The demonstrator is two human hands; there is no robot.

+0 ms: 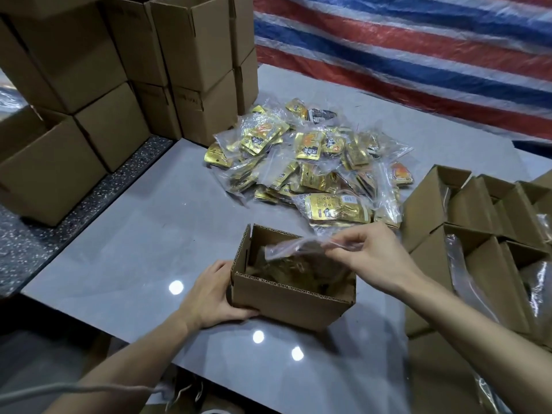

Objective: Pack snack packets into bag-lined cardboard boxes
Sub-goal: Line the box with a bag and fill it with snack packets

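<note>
Two hands work over a glossy grey table (125, 234): left hand (213, 297) grips the box (286, 297), right hand (376, 258) pinches its liner bag (286, 248).

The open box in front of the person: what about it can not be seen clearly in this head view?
- Contents of the box: dark inside, near wall hides them.
- Plastic bag in the right hand: motion-blurred.
- Left hand fingers: behind the box side.

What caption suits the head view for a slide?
Left hand steadies an open brown cardboard box while right hand lowers a clear plastic bag inside.
</note>
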